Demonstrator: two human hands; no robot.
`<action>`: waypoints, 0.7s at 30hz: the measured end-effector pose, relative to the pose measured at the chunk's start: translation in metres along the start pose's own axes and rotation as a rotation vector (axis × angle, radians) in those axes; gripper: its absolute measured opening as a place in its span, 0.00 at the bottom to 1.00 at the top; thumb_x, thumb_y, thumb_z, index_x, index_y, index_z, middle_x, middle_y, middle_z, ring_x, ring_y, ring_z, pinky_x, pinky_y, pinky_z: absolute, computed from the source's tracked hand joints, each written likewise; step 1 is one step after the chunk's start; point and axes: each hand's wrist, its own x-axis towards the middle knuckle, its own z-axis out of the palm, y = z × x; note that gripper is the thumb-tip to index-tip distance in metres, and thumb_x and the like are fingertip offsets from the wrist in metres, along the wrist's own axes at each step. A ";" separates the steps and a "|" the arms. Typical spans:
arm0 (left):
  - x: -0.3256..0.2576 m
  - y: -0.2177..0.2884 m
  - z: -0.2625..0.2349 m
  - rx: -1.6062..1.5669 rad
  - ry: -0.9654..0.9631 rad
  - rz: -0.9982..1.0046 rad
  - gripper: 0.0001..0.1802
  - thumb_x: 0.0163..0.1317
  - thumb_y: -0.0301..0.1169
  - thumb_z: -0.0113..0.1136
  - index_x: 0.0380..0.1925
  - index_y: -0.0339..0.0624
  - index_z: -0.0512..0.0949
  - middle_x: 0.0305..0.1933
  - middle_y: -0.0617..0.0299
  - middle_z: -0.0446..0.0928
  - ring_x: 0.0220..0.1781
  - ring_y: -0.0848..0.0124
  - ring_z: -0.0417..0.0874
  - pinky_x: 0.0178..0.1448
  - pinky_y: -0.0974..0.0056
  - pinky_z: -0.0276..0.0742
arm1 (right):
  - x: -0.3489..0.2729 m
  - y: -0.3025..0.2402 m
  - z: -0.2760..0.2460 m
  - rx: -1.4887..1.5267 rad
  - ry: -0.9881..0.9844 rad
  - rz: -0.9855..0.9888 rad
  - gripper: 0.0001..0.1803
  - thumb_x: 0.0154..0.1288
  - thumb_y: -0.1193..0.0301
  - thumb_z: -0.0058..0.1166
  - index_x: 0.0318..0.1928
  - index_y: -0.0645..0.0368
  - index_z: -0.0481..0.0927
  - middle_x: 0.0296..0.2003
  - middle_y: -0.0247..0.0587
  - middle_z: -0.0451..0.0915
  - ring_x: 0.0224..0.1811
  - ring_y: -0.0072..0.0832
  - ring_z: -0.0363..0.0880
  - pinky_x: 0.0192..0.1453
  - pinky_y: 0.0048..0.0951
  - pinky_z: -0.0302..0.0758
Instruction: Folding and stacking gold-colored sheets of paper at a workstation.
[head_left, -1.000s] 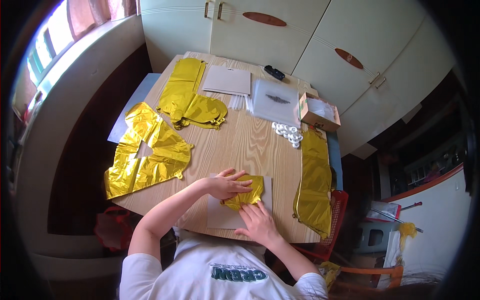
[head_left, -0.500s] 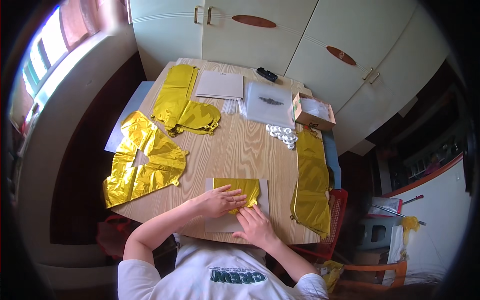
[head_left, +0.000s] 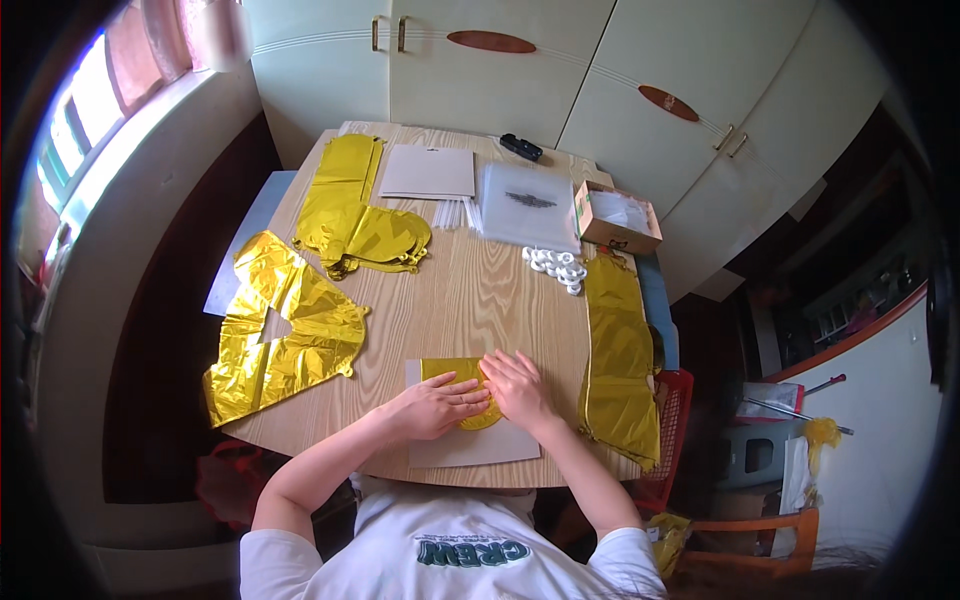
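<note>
A folded gold foil balloon (head_left: 470, 420) lies flat on a grey-beige card (head_left: 450, 455) at the table's near edge. My left hand (head_left: 440, 404) rests on the foil from the left, its fingers stretched out flat. On the foil's right side lies my right hand (head_left: 515, 385), fingers extended and pointing away from me, over its upper right part. Much of the foil is hidden under both hands. At the left of the table is an unfolded gold foil balloon (head_left: 310, 340) with a hole in it.
Behind are stacked gold foil balloons (head_left: 345, 195), a pile of cards (head_left: 428, 172), white sticks (head_left: 457, 214) and clear plastic bags (head_left: 530, 205). A small box (head_left: 618, 215), white rolls (head_left: 556, 266) and a long gold foil piece (head_left: 618, 360) line the right side. A black stapler-like object (head_left: 521, 147) sits at the back.
My right hand has moved up and away from me, from the foil's lower right corner to its upper right side. My left hand stays on the foil. The view has shifted slightly.
</note>
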 end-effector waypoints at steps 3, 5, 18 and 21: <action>0.000 0.000 -0.001 -0.007 -0.001 0.007 0.31 0.70 0.34 0.47 0.74 0.54 0.60 0.80 0.65 0.55 0.81 0.64 0.53 0.82 0.46 0.47 | -0.014 0.003 0.006 -0.022 -0.058 -0.003 0.22 0.69 0.65 0.53 0.59 0.62 0.79 0.61 0.43 0.79 0.69 0.36 0.72 0.76 0.49 0.59; 0.000 0.000 -0.002 -0.018 0.000 0.008 0.32 0.70 0.34 0.47 0.74 0.54 0.60 0.80 0.65 0.56 0.81 0.65 0.52 0.82 0.46 0.47 | -0.020 0.004 0.004 -0.014 -0.090 0.010 0.23 0.71 0.63 0.51 0.61 0.62 0.78 0.63 0.44 0.77 0.71 0.36 0.69 0.77 0.50 0.56; -0.003 0.003 -0.003 0.019 -0.025 -0.019 0.33 0.70 0.34 0.49 0.75 0.55 0.59 0.80 0.64 0.55 0.82 0.62 0.51 0.82 0.46 0.46 | -0.025 0.005 -0.022 -0.035 -0.409 0.037 0.40 0.70 0.47 0.50 0.74 0.58 0.61 0.75 0.43 0.59 0.79 0.35 0.53 0.79 0.54 0.47; -0.011 0.006 0.001 0.022 -0.003 -0.034 0.32 0.72 0.39 0.48 0.75 0.53 0.58 0.80 0.61 0.54 0.82 0.60 0.51 0.82 0.46 0.46 | -0.025 0.004 -0.023 -0.065 -0.414 0.031 0.42 0.70 0.45 0.49 0.74 0.58 0.60 0.75 0.43 0.59 0.79 0.35 0.53 0.80 0.54 0.47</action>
